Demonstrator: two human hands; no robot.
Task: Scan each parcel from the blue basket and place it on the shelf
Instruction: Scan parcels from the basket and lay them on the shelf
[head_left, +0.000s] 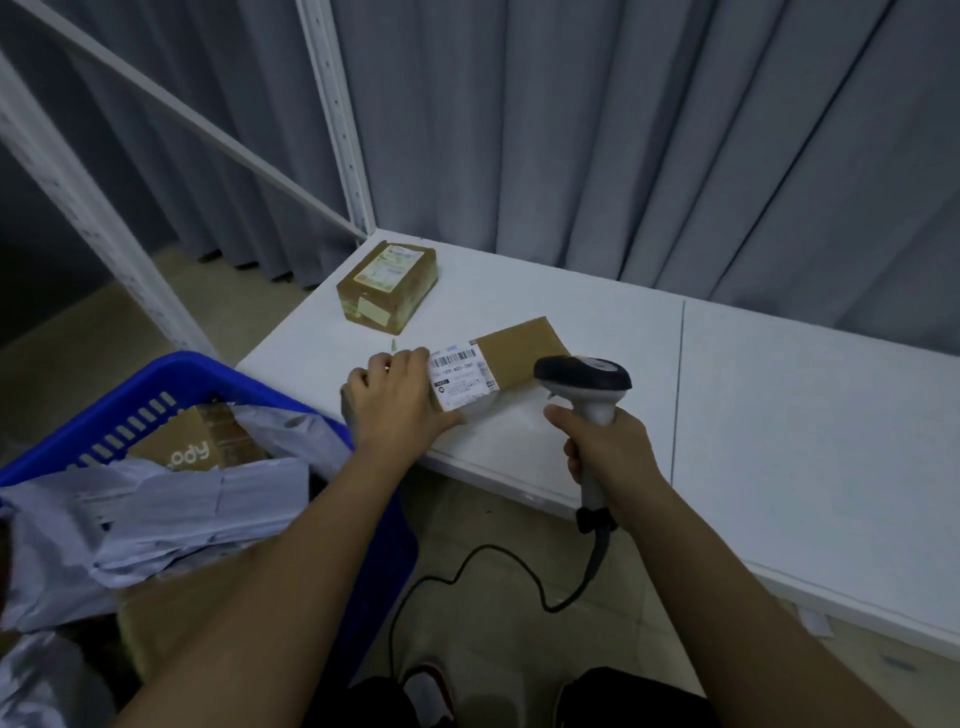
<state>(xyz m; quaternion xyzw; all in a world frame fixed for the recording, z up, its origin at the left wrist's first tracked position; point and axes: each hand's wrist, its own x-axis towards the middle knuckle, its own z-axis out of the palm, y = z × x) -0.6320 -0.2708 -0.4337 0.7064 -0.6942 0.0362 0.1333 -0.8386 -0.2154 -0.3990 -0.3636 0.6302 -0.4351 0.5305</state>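
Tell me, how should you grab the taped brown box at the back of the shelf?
Probably from above, fingers over its two long sides. The brown box lies flat on the white shelf, label up, with free space all round, so nothing blocks a top-down grip. Both hands are busy now: left hand holds the flat parcel, right hand the scanner.

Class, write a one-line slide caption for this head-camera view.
Left hand holds a labelled parcel on the shelf while the right hand aims a scanner.

Grey pleated curtains (649, 130) hang floor-length behind the white metal upright (337, 119), filling the back of the room. Beige floor tiles (493, 613) spread below that upright, and the light is dim and bluish.
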